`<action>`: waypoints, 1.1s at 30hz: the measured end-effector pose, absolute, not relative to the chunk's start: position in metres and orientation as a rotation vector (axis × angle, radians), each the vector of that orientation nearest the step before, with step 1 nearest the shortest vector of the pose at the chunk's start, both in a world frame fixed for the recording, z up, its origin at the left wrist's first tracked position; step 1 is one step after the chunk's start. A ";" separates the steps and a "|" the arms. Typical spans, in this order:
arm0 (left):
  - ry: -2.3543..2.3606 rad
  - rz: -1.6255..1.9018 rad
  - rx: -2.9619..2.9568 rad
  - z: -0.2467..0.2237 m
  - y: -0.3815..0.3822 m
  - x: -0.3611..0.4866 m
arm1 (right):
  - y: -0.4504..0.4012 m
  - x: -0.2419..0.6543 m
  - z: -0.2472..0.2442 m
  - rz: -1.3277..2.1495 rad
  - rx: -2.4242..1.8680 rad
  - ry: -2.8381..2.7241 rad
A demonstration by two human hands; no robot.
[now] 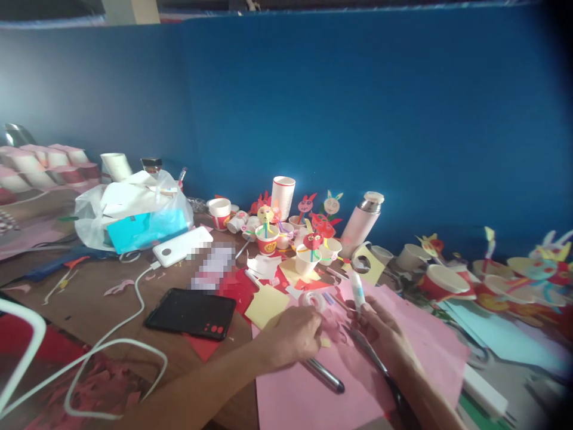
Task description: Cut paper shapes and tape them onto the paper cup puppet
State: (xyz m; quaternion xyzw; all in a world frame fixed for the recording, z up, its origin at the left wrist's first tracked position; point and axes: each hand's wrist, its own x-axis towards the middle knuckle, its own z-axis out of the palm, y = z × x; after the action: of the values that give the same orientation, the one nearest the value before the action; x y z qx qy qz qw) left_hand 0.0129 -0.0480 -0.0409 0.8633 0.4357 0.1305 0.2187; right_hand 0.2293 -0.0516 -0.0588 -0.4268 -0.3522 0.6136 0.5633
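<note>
My right hand (385, 334) grips a small white tube (357, 289), which looks like a glue stick, standing nearly upright between thumb and fingers. To its left, my left hand (295, 335) is closed, its fingers curled inward; whatever they hold is hidden. Both are above a large pink paper sheet (286, 394). A dark pen (326, 376) lies below my left hand. What looks like a pair of scissors (371, 352) lies alongside my right hand. Just beyond my left hand are a clear tape roll (313, 301) and a yellow paper square (267, 306).
Several paper cups with paper faces (308, 260) stand beyond my hands, beside a pink flask (360, 227). At left lie a black phone or case (191, 313), a white power bank (182, 246) with its cable, and a plastic bag (92, 209). A blue partition (380, 107) rises behind.
</note>
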 end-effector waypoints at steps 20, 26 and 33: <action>0.523 0.915 1.148 -0.009 -0.048 0.038 | -0.075 0.192 -0.040 1.674 -0.938 -1.140; 0.433 0.935 1.113 -0.013 -0.046 0.036 | -0.074 0.193 -0.044 1.513 -1.012 -1.320; 0.651 1.039 1.136 -0.014 -0.044 0.034 | -0.073 0.189 -0.040 1.312 -1.062 -1.272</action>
State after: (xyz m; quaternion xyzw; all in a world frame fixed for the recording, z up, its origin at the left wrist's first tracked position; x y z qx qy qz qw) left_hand 0.0338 -0.0436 -0.0139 0.5042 0.2890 0.4612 0.6705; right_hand 0.1891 -0.0733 -0.0404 -0.4376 -0.5242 0.5405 0.4915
